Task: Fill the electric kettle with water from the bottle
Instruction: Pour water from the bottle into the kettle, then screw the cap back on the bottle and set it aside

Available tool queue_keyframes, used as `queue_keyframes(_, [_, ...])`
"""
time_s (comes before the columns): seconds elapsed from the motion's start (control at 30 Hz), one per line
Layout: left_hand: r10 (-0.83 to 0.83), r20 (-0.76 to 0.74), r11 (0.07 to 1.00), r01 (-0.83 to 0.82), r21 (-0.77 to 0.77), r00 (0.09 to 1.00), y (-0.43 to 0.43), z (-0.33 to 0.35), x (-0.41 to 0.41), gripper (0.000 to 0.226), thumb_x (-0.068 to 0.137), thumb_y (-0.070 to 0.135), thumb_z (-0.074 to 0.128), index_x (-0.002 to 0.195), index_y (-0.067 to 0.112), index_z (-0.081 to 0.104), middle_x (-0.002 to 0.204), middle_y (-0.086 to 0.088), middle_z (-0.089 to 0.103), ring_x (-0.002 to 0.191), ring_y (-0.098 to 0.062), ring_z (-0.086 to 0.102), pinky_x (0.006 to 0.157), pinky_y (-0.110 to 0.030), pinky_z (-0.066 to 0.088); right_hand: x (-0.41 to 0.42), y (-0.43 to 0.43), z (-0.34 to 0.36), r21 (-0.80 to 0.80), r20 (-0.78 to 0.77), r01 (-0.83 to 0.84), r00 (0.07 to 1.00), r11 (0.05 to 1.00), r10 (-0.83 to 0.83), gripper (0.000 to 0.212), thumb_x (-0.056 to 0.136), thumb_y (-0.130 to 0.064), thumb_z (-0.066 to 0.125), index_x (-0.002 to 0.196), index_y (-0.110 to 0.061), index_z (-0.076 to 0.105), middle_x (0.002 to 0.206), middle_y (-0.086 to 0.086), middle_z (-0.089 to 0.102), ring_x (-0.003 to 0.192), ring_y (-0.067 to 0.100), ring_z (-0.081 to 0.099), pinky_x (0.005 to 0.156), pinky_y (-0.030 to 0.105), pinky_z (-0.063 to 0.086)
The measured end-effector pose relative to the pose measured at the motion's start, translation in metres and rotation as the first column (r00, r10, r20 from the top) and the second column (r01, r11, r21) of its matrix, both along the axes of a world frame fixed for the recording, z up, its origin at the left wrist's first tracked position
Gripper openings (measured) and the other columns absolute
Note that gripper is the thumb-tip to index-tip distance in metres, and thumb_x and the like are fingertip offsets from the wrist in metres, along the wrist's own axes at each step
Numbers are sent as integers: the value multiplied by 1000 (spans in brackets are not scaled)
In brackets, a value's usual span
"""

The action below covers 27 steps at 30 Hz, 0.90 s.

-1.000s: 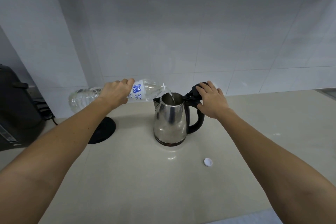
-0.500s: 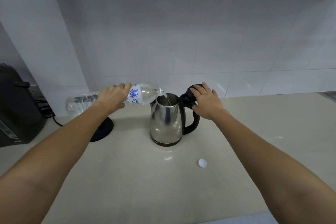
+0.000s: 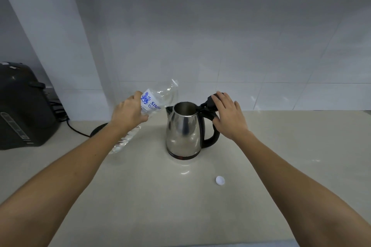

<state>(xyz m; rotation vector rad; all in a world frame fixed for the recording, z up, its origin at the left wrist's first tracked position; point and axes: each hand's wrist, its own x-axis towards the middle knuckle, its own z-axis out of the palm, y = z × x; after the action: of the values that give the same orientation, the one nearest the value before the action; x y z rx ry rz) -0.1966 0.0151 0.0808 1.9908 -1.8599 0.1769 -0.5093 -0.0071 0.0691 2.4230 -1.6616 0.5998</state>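
On a pale worktop [image 3: 140,196] against a white tiled wall [image 3: 220,46], a stainless-steel electric kettle [image 3: 183,130] stands upright with its mouth open. A person's left hand [image 3: 128,113] has its fingers closed around a clear plastic water bottle [image 3: 155,99] with a blue-printed label, held tilted just left of the kettle, neck raised toward the wall and base low near the worktop. The right hand [image 3: 229,116] rests on top of the kettle's black handle, its fingers curled over the raised black lid [image 3: 208,102]. A small white bottle cap [image 3: 220,180] lies on the worktop in front of the kettle, apart from it. At far left sits a dark appliance [image 3: 22,106], with a round black kettle base [image 3: 99,131] partly hidden behind the left forearm.
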Motion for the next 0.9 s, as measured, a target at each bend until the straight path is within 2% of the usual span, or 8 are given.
queue_keyframes(0.13, [7, -271, 992, -42, -122, 962, 18, -8, -14, 65, 69, 30, 77, 123, 10, 47, 96, -8, 64, 87, -33, 62, 72, -35, 47, -1, 8, -17, -37, 16, -30, 999, 999, 31, 74, 83, -10, 52, 150, -14, 23, 160, 3, 18, 148, 26, 10, 116, 50, 19])
queue_keyframes(0.27, [-10, -526, 980, -95, -172, 850, 32, -22, -29, 63, 66, 30, 82, 118, 12, 50, 90, 4, 62, 83, -22, 63, 73, -31, 53, -1, 16, -35, -32, -12, -27, 1000, 999, 27, 79, 83, -11, 52, 152, -13, 14, 162, 3, 8, 149, 25, 4, 117, 53, 15])
queue_keyframes(0.33, [-14, -602, 975, -121, -184, 799, 40, -32, -36, 66, 64, 32, 85, 118, 14, 51, 91, 9, 60, 82, -16, 62, 73, -28, 53, -1, 23, -46, -39, -15, -20, 1000, 999, 20, 81, 81, -9, 52, 152, -12, 14, 162, 5, 8, 149, 25, 5, 117, 54, 15])
queue_keyframes(0.43, [-53, -678, 971, -122, -207, 733, 53, -51, -48, 66, 61, 31, 88, 115, 17, 53, 91, 11, 64, 82, -13, 65, 76, -28, 54, -4, 37, -72, 11, -5, -34, 999, 999, 34, 79, 82, -10, 51, 152, -12, 13, 161, 4, 6, 149, 23, 4, 117, 53, 13])
queue_keyframes(0.53, [-102, -705, 976, -66, -207, 702, 63, -68, -60, 62, 59, 28, 89, 108, 25, 52, 86, 20, 62, 83, -9, 65, 74, -24, 54, -10, 50, -104, 171, -26, -35, 999, 985, 40, 75, 88, -19, 49, 153, -15, 11, 162, -1, 1, 149, 19, -1, 120, 47, 8])
queue_keyframes(0.6, [-130, -702, 979, -22, -203, 700, 66, -76, -69, 65, 57, 30, 90, 109, 27, 52, 87, 20, 62, 83, -6, 64, 74, -21, 53, -17, 58, -125, 300, -33, -18, 999, 954, 30, 71, 91, -26, 47, 152, -18, 12, 162, -1, 5, 149, 17, 2, 120, 42, 8])
queue_keyframes(0.73, [-135, -769, 982, -16, -186, 624, 70, -91, -88, 65, 55, 39, 88, 107, 34, 49, 88, 26, 62, 84, 11, 62, 70, -6, 48, -29, 70, -154, 540, -63, 0, 997, 841, 40, 63, 92, -41, 45, 149, -24, 25, 159, 0, 17, 146, 18, 17, 117, 37, 17])
queue_keyframes(0.9, [-138, -811, 983, -22, -182, 569, 69, -99, -105, 69, 51, 49, 85, 108, 35, 48, 90, 27, 62, 86, 12, 61, 70, -2, 46, -38, 76, -168, 601, -151, 72, 988, 796, 24, 53, 88, -39, 46, 139, -29, 37, 146, 2, 35, 131, 24, 37, 104, 40, 34])
